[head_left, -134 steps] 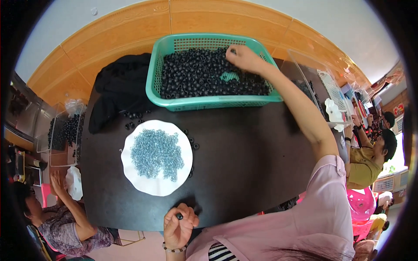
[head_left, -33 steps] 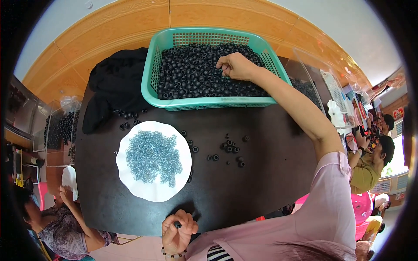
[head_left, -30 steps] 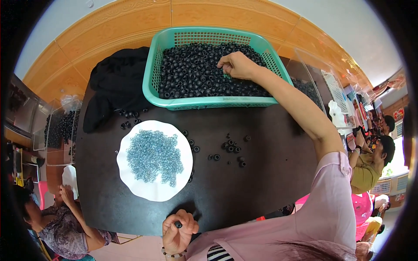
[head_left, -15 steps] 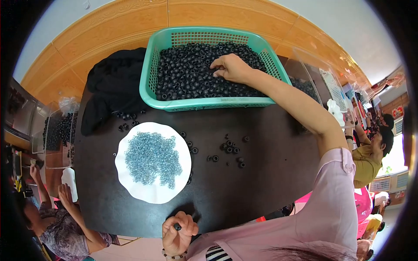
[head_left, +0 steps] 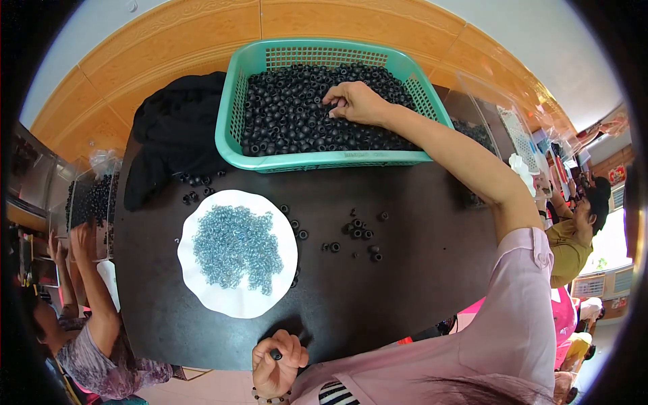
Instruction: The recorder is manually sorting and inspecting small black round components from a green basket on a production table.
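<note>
My right hand (head_left: 358,102) reaches into the teal basket (head_left: 229,118) and its fingers pinch among the small black ring-shaped parts (head_left: 290,115) that fill it. My left hand (head_left: 277,361) rests at the near table edge, closed around one black ring part held between the fingertips. A white plate (head_left: 266,300) heaped with small pale blue pieces (head_left: 236,246) lies on the dark table (head_left: 418,270) between the two hands. Several loose black rings (head_left: 358,233) lie scattered to the right of the plate.
A black cloth (head_left: 169,142) is bunched left of the basket, with a few rings beside it. A clear box of black parts (head_left: 91,199) stands at the left, where another person's arms (head_left: 88,297) work. More people sit at the right (head_left: 574,236).
My right hand has moved left and deeper across the basket's black rings. Loose rings now lie on the table that were absent 4.5 seconds ago. My left hand keeps its ring.
</note>
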{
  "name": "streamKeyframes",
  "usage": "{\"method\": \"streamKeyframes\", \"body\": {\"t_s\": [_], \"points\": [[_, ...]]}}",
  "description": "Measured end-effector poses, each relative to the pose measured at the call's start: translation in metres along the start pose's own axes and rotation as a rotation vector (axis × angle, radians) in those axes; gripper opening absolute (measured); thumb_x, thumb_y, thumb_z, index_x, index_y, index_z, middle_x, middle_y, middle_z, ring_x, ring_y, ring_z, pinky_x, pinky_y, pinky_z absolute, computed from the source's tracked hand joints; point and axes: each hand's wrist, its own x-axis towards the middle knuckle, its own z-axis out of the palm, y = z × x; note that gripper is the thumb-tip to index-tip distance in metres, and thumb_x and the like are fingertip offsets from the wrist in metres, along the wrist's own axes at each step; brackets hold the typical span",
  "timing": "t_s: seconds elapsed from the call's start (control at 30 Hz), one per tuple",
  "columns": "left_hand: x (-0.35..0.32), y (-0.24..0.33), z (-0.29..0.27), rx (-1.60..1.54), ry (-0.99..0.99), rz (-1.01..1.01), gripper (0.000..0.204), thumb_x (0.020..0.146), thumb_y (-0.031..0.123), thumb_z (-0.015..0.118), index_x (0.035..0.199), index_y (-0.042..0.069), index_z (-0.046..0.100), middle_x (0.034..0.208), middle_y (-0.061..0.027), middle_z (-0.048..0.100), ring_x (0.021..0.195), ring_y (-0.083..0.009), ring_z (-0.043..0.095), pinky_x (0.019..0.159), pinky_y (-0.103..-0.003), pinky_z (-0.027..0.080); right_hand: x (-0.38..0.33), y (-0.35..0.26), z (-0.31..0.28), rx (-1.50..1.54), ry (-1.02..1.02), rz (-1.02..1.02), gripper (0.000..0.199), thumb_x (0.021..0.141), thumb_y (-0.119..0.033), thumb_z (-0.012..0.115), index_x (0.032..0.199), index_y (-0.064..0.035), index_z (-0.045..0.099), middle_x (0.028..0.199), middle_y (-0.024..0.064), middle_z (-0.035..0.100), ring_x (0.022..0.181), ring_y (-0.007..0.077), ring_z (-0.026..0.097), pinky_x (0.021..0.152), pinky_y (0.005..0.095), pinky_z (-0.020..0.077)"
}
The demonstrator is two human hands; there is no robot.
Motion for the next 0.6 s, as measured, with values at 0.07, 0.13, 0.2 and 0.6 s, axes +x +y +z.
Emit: {"method": "streamKeyframes", "body": {"t_s": [0.07,0.13,0.2,0.6], "points": [[0.0001,0.0000,0.0002,0.002,-0.003,-0.004,0.030,0.091,0.030,0.063,0.091,0.001,0.054,0.083,-0.0043,0.038,0.073,-0.0155,0.038,0.061,-0.030,0.035,-0.0001,-0.0007,-0.0013,0.003,-0.026,0.017,0.030,0.078,-0.011,0.074,0.106,-0.0022,0.067,0.092,0.0139,0.067,0.080,0.0215,0.065,0.072,0.0327,0.0516],[0.0000,0.0004,0.0004,-0.005,-0.006,-0.001,0.030,0.091,0.029,0.063,0.091,0.000,0.054,0.083,-0.0042,0.039,0.073,-0.0156,0.039,0.061,-0.030,0.035,-0.0001,-0.0027,0.0010,0.005,-0.019,0.016,0.029,0.078,-0.010,0.074,0.105,-0.0020,0.067,0.091,0.0137,0.067,0.080,0.0212,0.065,0.073,0.0325,0.0514],[-0.0003,0.0001,-0.0006,-0.005,0.002,-0.002,0.030,0.091,0.029,0.064,0.091,0.000,0.054,0.083,-0.0041,0.039,0.073,-0.0156,0.039,0.061,-0.030,0.035,0.0002,-0.0036,0.0020,0.004,-0.012,0.018,0.028,0.078,-0.010,0.073,0.104,-0.0018,0.067,0.089,0.0136,0.067,0.081,0.0209,0.064,0.073,0.0323,0.0512],[0.0005,-0.0005,-0.0009,-0.024,-0.002,0.006,0.029,0.091,0.027,0.063,0.091,0.000,0.055,0.083,-0.0042,0.039,0.073,-0.0158,0.039,0.061,-0.030,0.035,0.0008,0.0025,-0.0033,0.058,-0.024,0.107,0.034,0.072,-0.016,0.079,0.101,-0.0021,0.069,0.084,0.0094,0.067,0.078,0.0166,0.064,0.074,0.0285,0.0515]]}}
